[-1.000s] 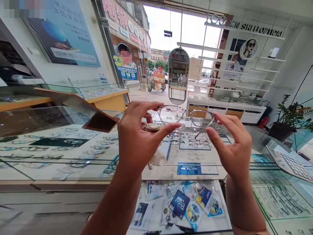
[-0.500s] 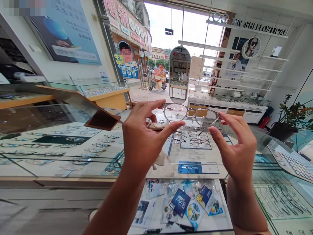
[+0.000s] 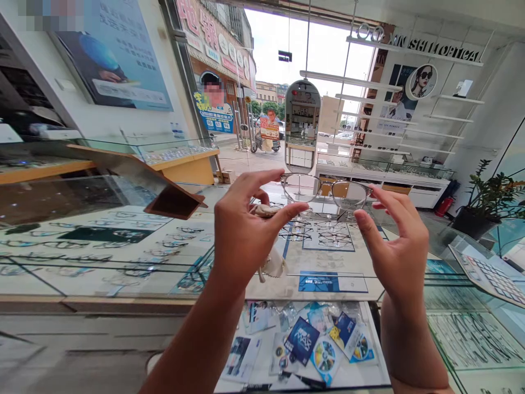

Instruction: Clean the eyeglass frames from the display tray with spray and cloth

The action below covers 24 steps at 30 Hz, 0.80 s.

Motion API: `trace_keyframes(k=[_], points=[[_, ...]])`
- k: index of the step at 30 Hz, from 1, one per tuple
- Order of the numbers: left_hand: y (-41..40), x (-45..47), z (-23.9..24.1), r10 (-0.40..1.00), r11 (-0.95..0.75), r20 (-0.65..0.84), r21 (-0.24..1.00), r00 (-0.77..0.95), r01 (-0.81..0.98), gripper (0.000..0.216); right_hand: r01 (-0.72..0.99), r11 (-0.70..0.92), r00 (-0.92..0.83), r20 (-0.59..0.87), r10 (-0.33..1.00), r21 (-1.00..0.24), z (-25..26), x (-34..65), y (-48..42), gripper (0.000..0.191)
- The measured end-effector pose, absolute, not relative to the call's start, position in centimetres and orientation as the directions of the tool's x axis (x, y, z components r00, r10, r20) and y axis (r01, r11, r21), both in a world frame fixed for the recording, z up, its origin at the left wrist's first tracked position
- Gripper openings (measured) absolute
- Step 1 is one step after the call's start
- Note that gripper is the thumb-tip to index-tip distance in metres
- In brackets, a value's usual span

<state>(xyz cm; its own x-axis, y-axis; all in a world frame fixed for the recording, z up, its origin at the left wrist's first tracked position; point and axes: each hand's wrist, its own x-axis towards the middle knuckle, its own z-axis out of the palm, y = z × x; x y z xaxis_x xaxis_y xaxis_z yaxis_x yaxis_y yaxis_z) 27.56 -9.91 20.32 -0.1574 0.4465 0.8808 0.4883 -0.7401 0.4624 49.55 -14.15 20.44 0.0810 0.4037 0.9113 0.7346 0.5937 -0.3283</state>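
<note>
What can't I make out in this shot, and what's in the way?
All in the head view:
- Cloth: partly hidden by the left hand.
- Glasses: temples too thin and blurred to trace.
- Right hand: some fingers hidden behind its own palm.
- Blue card: smallest print too small to read.
- Poster: cut off by the top edge.

At mid-frame, the glasses point(image 3: 326, 188) have smooth, glossy clear lenses; below left, the cloth point(image 3: 274, 265) looks matt and creased. The table point(image 3: 273, 291) has a shiny glass top; at lower centre, printed packets point(image 3: 302, 340) gleam like plastic. Upper centre, the mirror point(image 3: 302, 126) is smooth, reflective.
</note>
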Motion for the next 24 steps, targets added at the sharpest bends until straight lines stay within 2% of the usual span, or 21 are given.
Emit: trace_keyframes(k=[15,24], points=[[-10.39,27.86,20.48,0.373,-0.747,0.911,0.407,-0.175,0.525,0.046,0.696,0.581,0.130,0.870,0.476,-0.422,20.13,49.65,-14.03,0.040],[-10.61,27.92,20.52,0.421,-0.727,0.890,0.447,-0.175,0.521,0.047,0.715,0.572,0.145,0.885,0.442,-0.403,20.24,49.61,-14.13,0.040]])
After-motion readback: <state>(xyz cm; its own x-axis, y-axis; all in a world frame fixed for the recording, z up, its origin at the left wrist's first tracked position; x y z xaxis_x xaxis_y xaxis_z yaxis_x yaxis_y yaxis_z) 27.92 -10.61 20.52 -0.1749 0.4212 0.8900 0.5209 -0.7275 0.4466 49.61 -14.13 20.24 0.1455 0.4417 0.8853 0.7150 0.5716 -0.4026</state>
